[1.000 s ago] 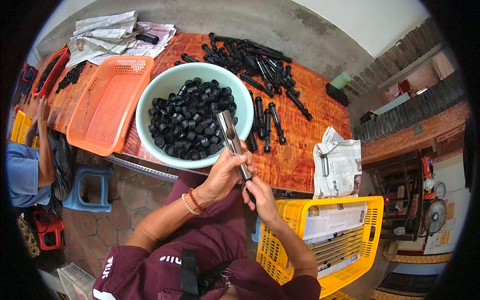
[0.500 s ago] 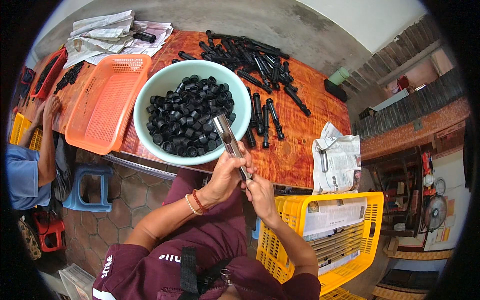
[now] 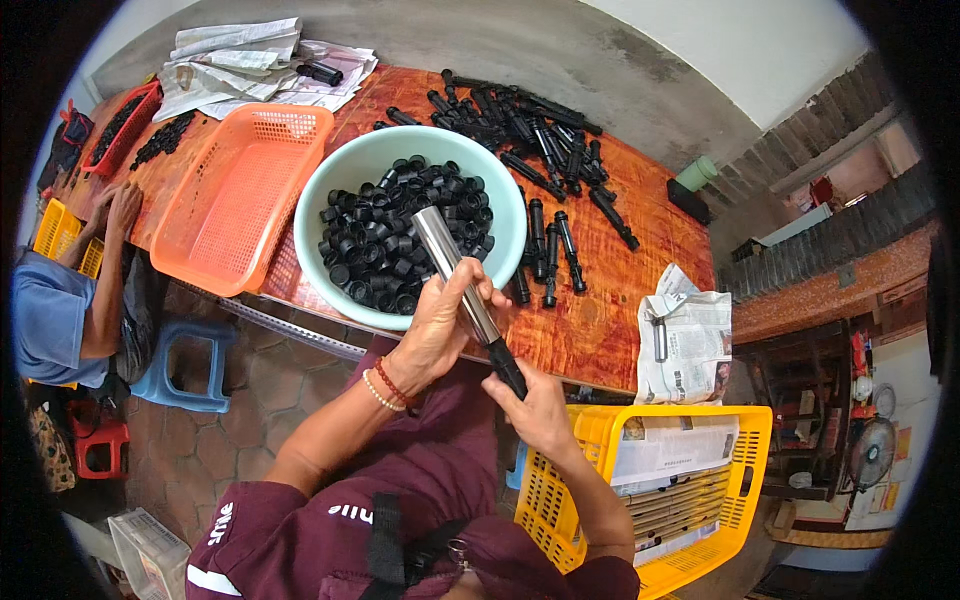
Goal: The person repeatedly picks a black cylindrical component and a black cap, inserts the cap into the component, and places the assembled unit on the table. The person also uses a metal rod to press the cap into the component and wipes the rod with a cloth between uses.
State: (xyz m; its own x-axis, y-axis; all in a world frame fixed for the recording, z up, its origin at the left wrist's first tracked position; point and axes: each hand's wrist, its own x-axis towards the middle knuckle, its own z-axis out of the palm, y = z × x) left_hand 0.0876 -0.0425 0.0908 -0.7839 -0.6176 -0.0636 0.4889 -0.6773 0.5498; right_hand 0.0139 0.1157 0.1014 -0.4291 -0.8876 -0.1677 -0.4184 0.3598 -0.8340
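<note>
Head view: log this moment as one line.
left hand: grips silver tube; right hand: at tube's black end; basin: holds black caps; table: black rods piled

A shallow rectangular basket of perforated orange plastic (image 3: 215, 200) sits on a glossy reddish-brown wooden table (image 3: 590, 330). Beyond the orange basket, crumpled sheets of grey-white newspaper (image 3: 235, 60) lie against a rough grey wall (image 3: 430, 45). To its left are a narrow red plastic basket (image 3: 138, 127) and, nearer, a person in a blue short-sleeved shirt (image 3: 45, 325). Below the orange basket, a blue plastic stool (image 3: 180, 401) stands on brown hexagonal floor tiles (image 3: 245, 430), with a small red plastic stool (image 3: 100, 431) left of that. Well to the orange basket's right are a pale green cylindrical container (image 3: 697, 172) and, farther still, a round caged electric fan (image 3: 873, 450).
</note>
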